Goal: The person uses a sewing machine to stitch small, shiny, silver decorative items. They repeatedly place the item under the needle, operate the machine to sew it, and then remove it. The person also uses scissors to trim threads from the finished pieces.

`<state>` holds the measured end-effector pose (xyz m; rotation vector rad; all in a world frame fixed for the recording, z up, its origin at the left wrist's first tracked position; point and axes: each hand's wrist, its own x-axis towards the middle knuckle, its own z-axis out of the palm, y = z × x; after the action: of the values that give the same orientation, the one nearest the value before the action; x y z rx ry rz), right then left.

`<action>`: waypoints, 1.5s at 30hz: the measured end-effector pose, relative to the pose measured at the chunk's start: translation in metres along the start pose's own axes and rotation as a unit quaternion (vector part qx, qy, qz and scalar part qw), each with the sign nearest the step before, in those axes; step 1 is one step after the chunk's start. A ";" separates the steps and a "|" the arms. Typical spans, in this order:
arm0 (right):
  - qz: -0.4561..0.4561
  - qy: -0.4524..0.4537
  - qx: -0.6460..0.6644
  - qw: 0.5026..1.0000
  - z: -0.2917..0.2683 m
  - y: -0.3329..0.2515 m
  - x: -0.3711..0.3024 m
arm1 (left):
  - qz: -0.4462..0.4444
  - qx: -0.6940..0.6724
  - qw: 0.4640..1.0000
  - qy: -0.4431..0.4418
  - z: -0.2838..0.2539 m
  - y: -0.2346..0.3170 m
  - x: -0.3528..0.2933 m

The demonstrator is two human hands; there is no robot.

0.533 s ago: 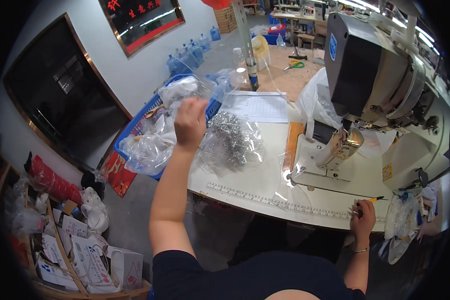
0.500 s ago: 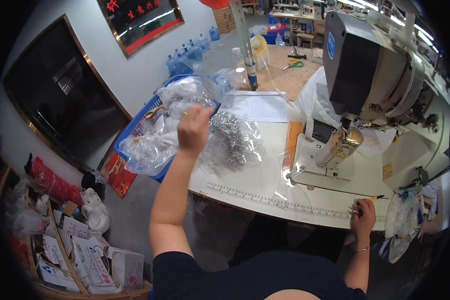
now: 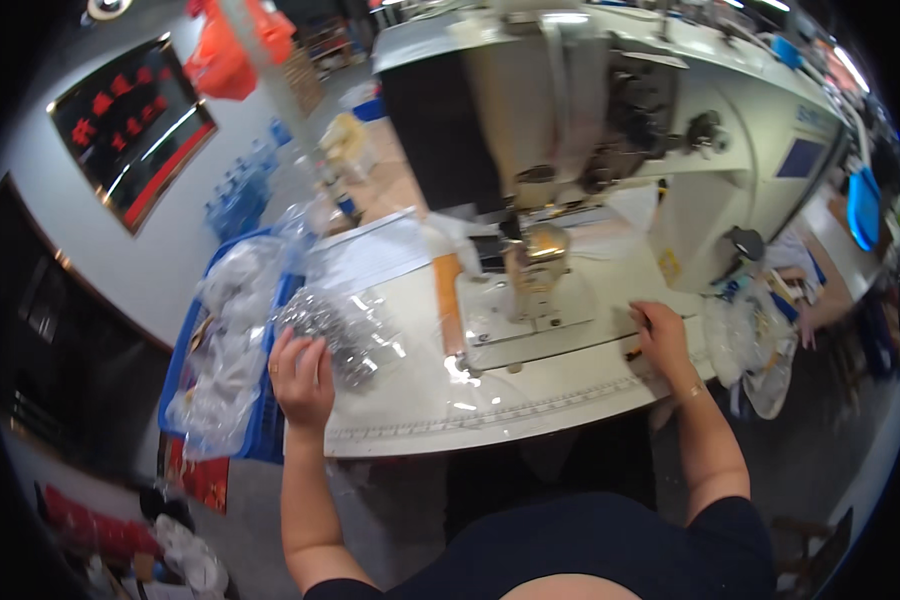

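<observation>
My left hand is open, fingers extended, at the left edge of a clear plastic bag of small shiny silver pieces. Whether its fingertips touch the bag, I cannot tell. Over the table's right front, my right hand is curled around a small yellow-and-black tool, mostly hidden by the fingers and blurred. Just ahead stands an industrial sewing machine with a dark front cover. A ruler strip runs along the white table's front edge.
A blue basket of clear plastic bags stands left of the table. Paper sheets lie behind the silver pieces. An orange-brown strip lies left of the machine base. More plastic bags hang at the right end. A red bag hangs at the back.
The view has swung to the right. My left hand has come down from above the basket to the silver pieces, its fingers opening. My right hand has moved inward from the table's right edge.
</observation>
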<state>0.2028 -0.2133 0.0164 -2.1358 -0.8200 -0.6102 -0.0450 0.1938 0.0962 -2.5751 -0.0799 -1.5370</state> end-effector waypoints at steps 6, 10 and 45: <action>0.000 -0.026 0.108 0.994 0.046 0.011 0.122 | -0.042 -0.206 0.973 -0.094 0.038 0.117 -0.048; -0.006 -0.151 -0.147 0.978 0.120 0.047 0.185 | -0.072 -0.253 0.959 -0.102 0.042 0.170 -0.061; -0.006 -0.119 -0.136 0.984 0.012 0.015 0.046 | -0.281 -0.147 0.913 -0.255 0.087 0.131 -0.054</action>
<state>0.2468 -0.1949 0.0319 -2.4901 -0.9218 -0.5032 0.0205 0.0787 -0.0038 -3.3412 -0.7609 -0.9934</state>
